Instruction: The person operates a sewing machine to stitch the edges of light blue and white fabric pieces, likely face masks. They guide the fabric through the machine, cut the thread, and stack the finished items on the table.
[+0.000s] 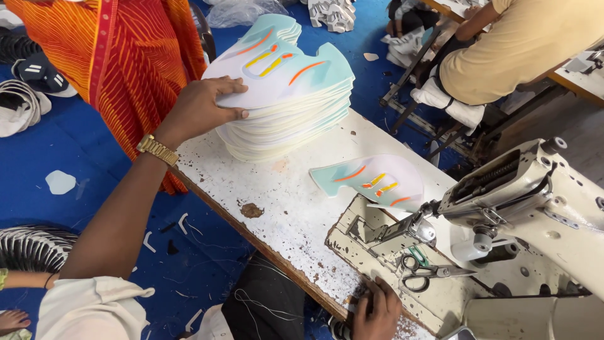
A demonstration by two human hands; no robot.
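Left hand fingers flat, open atop stacked shoe pieces; right hand grips table edge.

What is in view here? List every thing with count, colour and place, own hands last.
stack of shoe upper pieces: one tall pile, pale mint with orange and yellow stripes, far end of table.
single shoe upper piece: one, same colours, beside the machine.
sewing machine: one, cream, right.
scissors: one pair, grey, on machine bed.
table: one, chipped white.
floor mat: blue, strewn with pieces.
seated person: one, tan shirt, top right.
orange garment: one, top left.
wristwatch: one, gold, left wrist.
left hand: on the stack.
right hand: at table's near edge.
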